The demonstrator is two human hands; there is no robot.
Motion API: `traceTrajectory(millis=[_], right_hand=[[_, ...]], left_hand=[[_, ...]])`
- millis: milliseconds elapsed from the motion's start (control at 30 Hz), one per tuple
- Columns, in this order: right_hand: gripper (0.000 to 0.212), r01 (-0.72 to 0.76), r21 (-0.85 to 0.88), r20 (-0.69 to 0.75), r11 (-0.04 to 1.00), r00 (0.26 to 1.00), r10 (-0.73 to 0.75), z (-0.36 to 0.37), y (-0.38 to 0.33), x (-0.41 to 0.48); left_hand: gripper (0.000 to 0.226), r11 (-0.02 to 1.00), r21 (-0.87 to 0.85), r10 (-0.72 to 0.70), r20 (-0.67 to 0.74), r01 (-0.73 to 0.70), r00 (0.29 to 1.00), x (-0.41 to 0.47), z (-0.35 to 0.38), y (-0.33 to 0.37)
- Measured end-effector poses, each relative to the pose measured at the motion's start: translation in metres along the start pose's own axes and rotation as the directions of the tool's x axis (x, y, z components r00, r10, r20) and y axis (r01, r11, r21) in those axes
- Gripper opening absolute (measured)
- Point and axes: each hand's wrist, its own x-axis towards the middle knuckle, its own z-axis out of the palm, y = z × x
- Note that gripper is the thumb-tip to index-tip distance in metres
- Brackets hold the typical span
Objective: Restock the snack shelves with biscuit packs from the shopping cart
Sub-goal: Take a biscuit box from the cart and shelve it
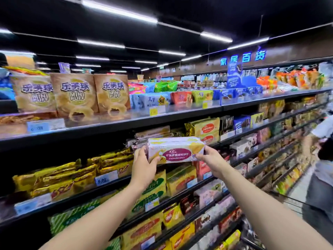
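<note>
On the far left of the top shelf (111,123) stand three tan Mini Puff boxes (73,93) side by side, and below them, one shelf lower but one, a heap of gold wafer packs (59,179) lies behind a blue price tag (106,177). Moving toward the middle, the left hand (144,164) reaches up from the lower left with its arm stretched out, thumb on the front face and fingers wrapped round the left end of a pink and white biscuit pack (175,149). The pack is held level, long side across, at the front lip of the second shelf from the top, just before a stack of similar pale packs (153,135) lying further back on that shelf. The right hand (210,159) clasps the pack's right end in the same way, thumb forward under the lower right corner, so the pack sits squarely between the two hands, both closed on it. Just beyond the right hand sit yellow biscuit packs with red ovals (206,129), then dark and blue boxes along the same shelf. At the far right edge another person (322,159) stands in the aisle, and part of a wire shopping cart (292,204) shows low beside them
</note>
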Motion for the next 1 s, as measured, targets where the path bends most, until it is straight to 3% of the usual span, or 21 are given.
traceTrajectory(millis=[200, 300, 433, 567, 700, 867, 1000], right_hand=[[0.033, 0.076, -0.048, 0.106, 0.996, 0.992, -0.071, 0.014, -0.007, 0.054], [0.027, 0.082, -0.077, 0.12, 0.994, 0.99, -0.072, 0.016, -0.011, 0.086], [0.038, 0.093, -0.124, 0.156, 0.988, 0.985, -0.073, 0.017, -0.016, 0.123], [0.031, 0.088, -0.171, 0.14, 0.981, 0.988, -0.064, 0.018, -0.014, 0.154], [0.001, 0.11, -0.35, 0.076, 0.93, 0.993, -0.089, 0.02, -0.005, 0.165], [0.011, 0.164, -0.618, 0.021, 0.769, 0.981, -0.193, 0.023, -0.003, 0.164], [0.012, 0.151, -0.672, -0.082, 0.725, 0.958, -0.276, 0.026, -0.005, 0.16]], left_hand=[[0.044, 0.999, 0.041, 0.015, -0.137, -0.009, 0.99, 0.029, -0.001, -0.007], [0.044, 0.995, 0.075, -0.042, -0.194, 0.058, 0.98, 0.043, 0.007, -0.005], [0.03, 0.984, 0.112, -0.102, -0.278, 0.138, 0.955, 0.062, 0.019, -0.001], [0.035, 0.97, 0.157, -0.127, -0.325, 0.186, 0.937, 0.079, 0.031, -0.001], [0.032, 0.949, 0.228, -0.14, -0.318, 0.219, 0.938, 0.079, 0.047, -0.006], [0.025, 0.904, 0.341, -0.178, -0.249, 0.258, 0.952, 0.083, 0.047, -0.008], [0.012, 0.873, 0.419, -0.19, -0.182, 0.251, 0.965, 0.083, 0.049, -0.003]])
